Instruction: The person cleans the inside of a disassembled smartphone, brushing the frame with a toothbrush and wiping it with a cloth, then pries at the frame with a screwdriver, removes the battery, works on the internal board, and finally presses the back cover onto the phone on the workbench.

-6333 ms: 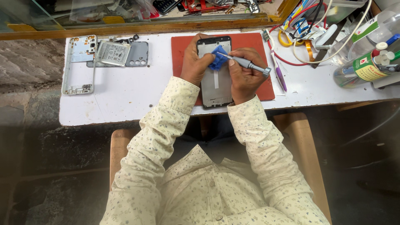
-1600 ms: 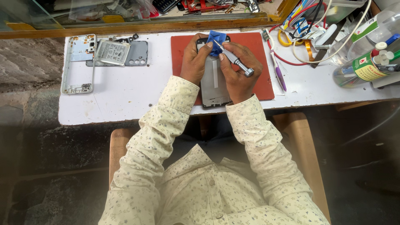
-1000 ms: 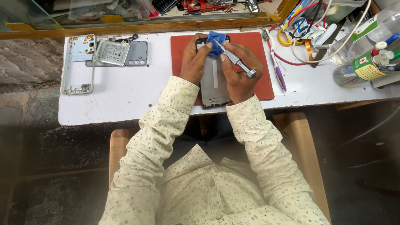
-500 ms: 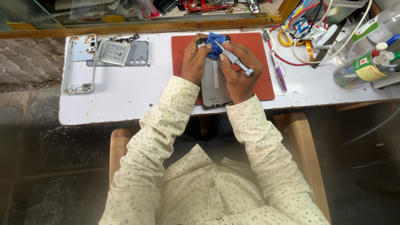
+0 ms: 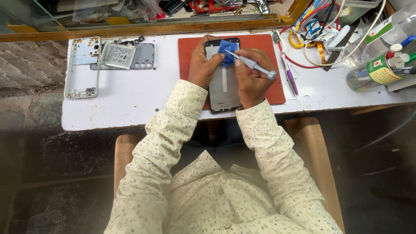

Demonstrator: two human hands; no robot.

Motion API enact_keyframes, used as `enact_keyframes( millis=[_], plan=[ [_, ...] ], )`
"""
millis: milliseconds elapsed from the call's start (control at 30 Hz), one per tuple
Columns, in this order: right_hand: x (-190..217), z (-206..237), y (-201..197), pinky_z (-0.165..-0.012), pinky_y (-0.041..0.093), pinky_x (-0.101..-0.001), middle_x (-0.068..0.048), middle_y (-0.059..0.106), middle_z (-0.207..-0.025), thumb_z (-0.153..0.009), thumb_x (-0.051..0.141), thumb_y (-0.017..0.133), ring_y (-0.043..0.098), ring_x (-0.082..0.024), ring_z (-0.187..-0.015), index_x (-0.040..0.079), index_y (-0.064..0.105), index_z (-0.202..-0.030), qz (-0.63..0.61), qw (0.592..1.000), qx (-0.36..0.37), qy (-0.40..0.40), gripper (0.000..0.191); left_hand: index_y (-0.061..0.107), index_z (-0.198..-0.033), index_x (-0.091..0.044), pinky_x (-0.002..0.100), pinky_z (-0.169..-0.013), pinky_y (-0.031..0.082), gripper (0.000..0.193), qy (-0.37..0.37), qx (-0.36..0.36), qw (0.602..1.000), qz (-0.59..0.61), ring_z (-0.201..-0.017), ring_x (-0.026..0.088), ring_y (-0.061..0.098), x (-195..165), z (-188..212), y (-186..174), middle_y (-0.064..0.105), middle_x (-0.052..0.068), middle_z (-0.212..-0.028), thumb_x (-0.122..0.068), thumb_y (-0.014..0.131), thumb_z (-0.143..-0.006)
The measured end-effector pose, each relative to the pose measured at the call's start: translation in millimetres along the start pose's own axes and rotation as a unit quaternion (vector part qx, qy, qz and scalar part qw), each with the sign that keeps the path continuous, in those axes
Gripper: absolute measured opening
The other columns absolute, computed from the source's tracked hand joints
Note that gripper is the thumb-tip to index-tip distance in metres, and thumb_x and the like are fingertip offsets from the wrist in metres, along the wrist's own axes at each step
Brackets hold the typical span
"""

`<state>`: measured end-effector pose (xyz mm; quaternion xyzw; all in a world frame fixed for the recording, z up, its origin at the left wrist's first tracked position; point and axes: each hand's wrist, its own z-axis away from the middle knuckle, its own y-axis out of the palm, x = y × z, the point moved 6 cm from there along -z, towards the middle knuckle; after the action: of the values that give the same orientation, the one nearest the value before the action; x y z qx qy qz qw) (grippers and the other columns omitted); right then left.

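A bare phone frame (image 5: 82, 69) and a silver back panel (image 5: 123, 55) are lying at the bench's (image 5: 130, 104) left. My left hand (image 5: 203, 65) is pressing the blue cloth (image 5: 228, 46) onto the grey phone panel (image 5: 224, 89), hiding its top edge. The panel is lying lengthwise on the red mat (image 5: 190, 47). My right hand (image 5: 251, 73) is closing its grip on a metal tool (image 5: 253, 66), its tip meeting the cloth.

The left hand (image 5: 203, 65) and right hand (image 5: 251, 80) are covering much of the phone frame (image 5: 224, 93), hiding its side edges. The blue cloth (image 5: 228, 51) is concealing the frame's top. The tool (image 5: 253, 66) tip is disappearing into the cloth. The picture's right edge is cutting off the bottle (image 5: 381, 71), and the top edge is cropping the clutter behind the glass.
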<state>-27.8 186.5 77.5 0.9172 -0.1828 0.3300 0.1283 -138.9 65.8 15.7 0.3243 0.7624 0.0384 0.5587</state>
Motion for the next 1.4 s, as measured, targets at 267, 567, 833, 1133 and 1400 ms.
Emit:
enact_keyframes(
  millis=[267,567,833,1133,1400],
  plan=[
    [-17,-16,-26,-0.067,0.048,-0.0295,-0.008,0.061,-0.086,-0.102,0.015,0.059,0.056,-0.016,-0.073,0.004,0.062,-0.101,-0.138,0.983,-0.078,0.098,0.011,0.057,-0.115,0.000,0.032,-0.078,0.064,0.026,-0.031,0.000,0.999,0.026,-0.085,0.014,0.068,-5,2,5,0.068,0.008,-0.099,0.006,0.062,-0.091],
    [-50,-47,-35,-0.067,0.041,-0.0247,0.002,0.057,-0.092,-0.099,0.008,0.075,0.048,-0.007,-0.077,0.004,0.067,-0.113,0.175,0.974,0.074,0.126,0.016,0.057,-0.116,-0.001,0.032,-0.081,0.062,0.027,-0.027,-0.010,1.000,0.011,-0.088,0.013,0.068,-7,2,5,0.069,0.008,-0.101,0.002,0.068,-0.091],
    [-52,-49,-151,-0.085,0.056,-0.0316,-0.014,0.063,-0.113,-0.090,-0.005,0.076,0.067,-0.022,-0.099,-0.003,0.071,-0.122,0.369,0.922,0.115,0.024,0.033,0.059,-0.114,-0.002,0.030,-0.083,0.059,0.024,-0.015,-0.028,0.999,0.000,-0.088,0.012,0.065,-6,2,2,0.068,0.006,-0.099,0.000,0.069,-0.092],
    [-23,-25,-215,-0.084,0.054,-0.0335,-0.014,0.071,-0.101,-0.082,-0.003,0.085,0.069,-0.023,-0.091,-0.002,0.077,-0.106,0.504,0.853,0.110,0.077,0.026,0.060,-0.113,-0.004,0.029,-0.081,0.059,0.023,-0.012,-0.027,1.000,0.001,-0.088,0.011,0.067,-12,2,6,0.070,0.005,-0.097,-0.008,0.074,-0.095],
    [-7,-47,-137,-0.090,0.055,-0.0262,-0.004,0.069,-0.115,-0.103,0.017,0.080,0.068,-0.013,-0.104,0.005,0.074,-0.121,0.189,0.964,0.097,0.159,0.022,0.059,-0.108,-0.006,0.028,-0.075,0.060,0.027,-0.031,-0.032,0.999,0.007,-0.083,0.011,0.068,-15,3,8,0.070,0.004,-0.094,-0.013,0.080,-0.091]
  ],
)
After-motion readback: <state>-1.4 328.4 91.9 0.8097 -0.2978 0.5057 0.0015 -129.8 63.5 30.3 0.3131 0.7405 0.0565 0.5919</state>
